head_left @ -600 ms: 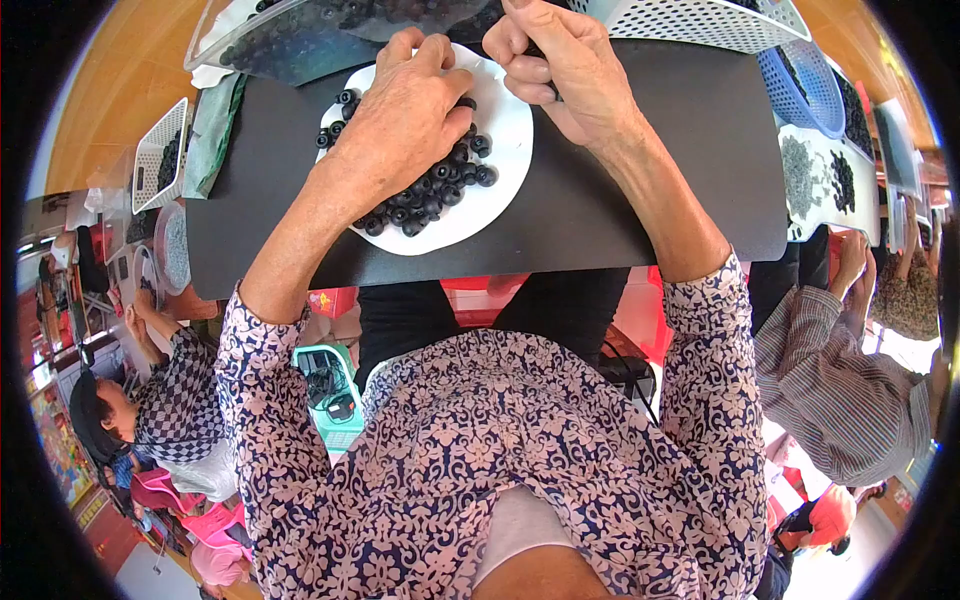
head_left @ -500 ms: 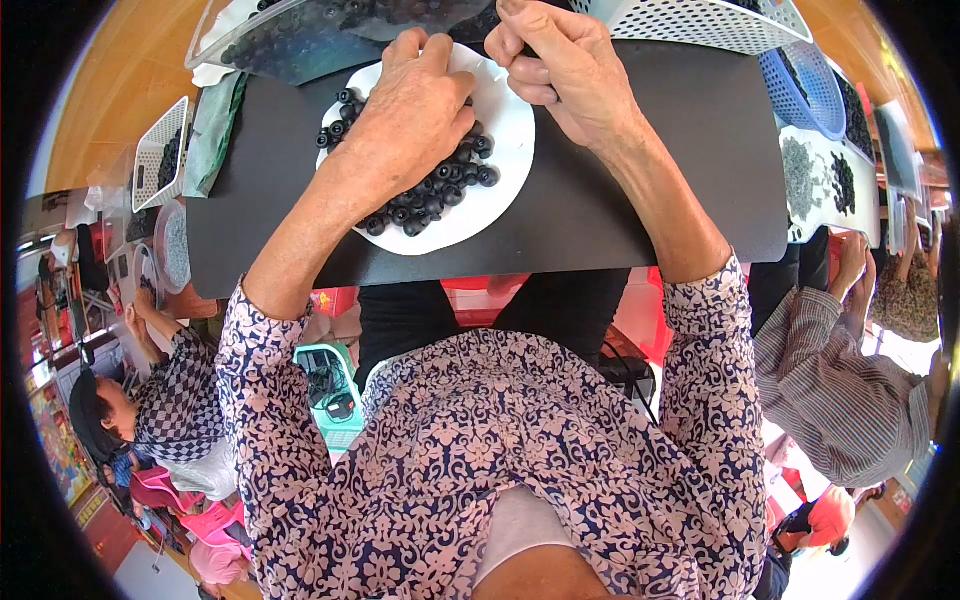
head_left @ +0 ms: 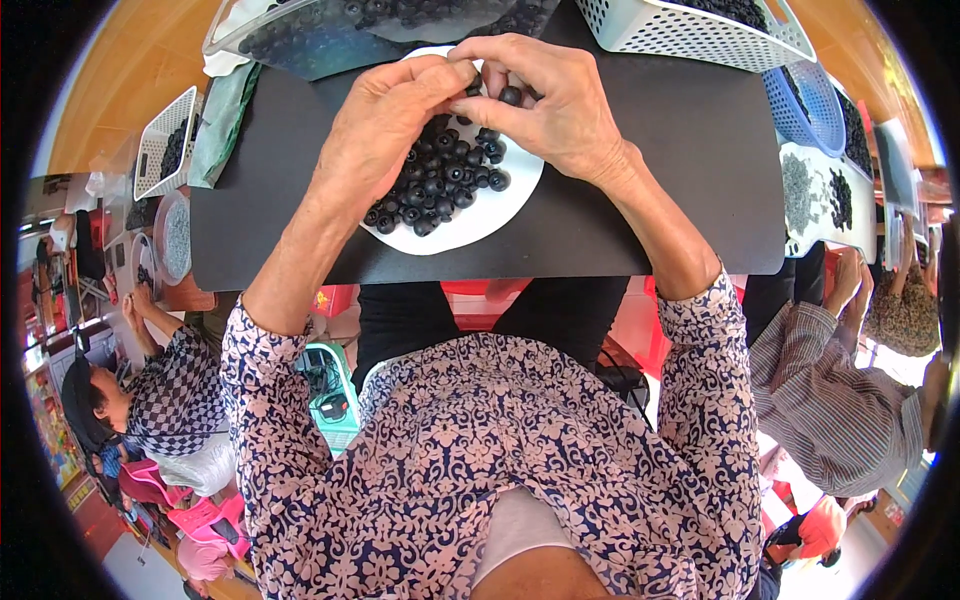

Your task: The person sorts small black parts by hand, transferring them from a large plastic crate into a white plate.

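Over a white plate (head_left: pixel 510 205) heaped with small black round parts (head_left: pixel 435 185), some showing a hole, my two hands meet at the fingertips. The thumb and fingers of my left hand (head_left: pixel 385 115) are pinched together beside my right fingers; a dark piece shows at the pinch. In the curled fingers of my right hand (head_left: pixel 565 110) sits one black round part (head_left: pixel 510 95). Its thumb reaches to the left fingertips. Part of the heap is hidden under my left hand.
A clear plastic bin (head_left: pixel 330 50) of black parts stands behind the plate. White perforated baskets (head_left: pixel 690 35) and a blue basket (head_left: pixel 800 110) hold dark pieces. A folded green-edged cloth (head_left: pixel 225 125) lies on the dark table's (head_left: pixel 660 190) left side. Other people sit at both sides.
My left hand has risen off the heap on the plate. My right hand has moved left and opened out its fist somewhat, so that the fingertips of both hands now meet.
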`<state>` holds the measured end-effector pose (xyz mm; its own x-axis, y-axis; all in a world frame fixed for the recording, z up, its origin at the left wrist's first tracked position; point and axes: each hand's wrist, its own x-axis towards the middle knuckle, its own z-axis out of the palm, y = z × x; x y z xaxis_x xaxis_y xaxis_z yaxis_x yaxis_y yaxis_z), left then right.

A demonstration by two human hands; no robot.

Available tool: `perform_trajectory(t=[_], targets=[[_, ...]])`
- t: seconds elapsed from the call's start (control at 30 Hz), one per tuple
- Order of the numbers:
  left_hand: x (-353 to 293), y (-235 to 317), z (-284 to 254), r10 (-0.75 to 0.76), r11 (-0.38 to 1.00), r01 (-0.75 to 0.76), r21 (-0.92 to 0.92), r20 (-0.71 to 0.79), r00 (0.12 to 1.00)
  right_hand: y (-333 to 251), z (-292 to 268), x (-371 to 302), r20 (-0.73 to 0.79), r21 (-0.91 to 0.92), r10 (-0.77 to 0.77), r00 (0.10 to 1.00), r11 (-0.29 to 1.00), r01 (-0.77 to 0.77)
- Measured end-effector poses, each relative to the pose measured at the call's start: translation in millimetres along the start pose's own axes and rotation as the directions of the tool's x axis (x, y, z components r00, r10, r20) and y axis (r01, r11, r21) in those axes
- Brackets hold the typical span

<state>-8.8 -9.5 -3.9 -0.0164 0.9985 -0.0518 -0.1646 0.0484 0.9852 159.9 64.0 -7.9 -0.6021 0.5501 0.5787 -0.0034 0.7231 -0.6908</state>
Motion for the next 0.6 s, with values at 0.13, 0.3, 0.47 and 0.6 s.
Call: perform_trajectory(t=[0.13, 0.3, 0.47, 0.6], targets=[[1, 1, 3, -0.014, 1.0, 0.014, 0.003, -0.003, 1.0, 6, 3, 0, -0.056, -0.024, -0.055, 0.997, 0.998, 0.054], [14, 9, 3, 0.098, 0.995, -0.098, 0.015, -0.034, 0.995, 1, 1, 0, -0.023, -0.052, -0.024, 0.999, 0.998, 0.023], [25, 12, 28, 0.154, 0.983, -0.158, 0.095, 0.051, 0.987, -3, 2, -2, -0.049, -0.006, -0.015, 0.999, 1.0, 0.014], [23, 10, 26, 0.155, 0.972, -0.164, 0.166, 0.066, 0.986, -4, 2, -1, -0.042, 0.084, 0.062, 0.997, 0.995, -0.058]])
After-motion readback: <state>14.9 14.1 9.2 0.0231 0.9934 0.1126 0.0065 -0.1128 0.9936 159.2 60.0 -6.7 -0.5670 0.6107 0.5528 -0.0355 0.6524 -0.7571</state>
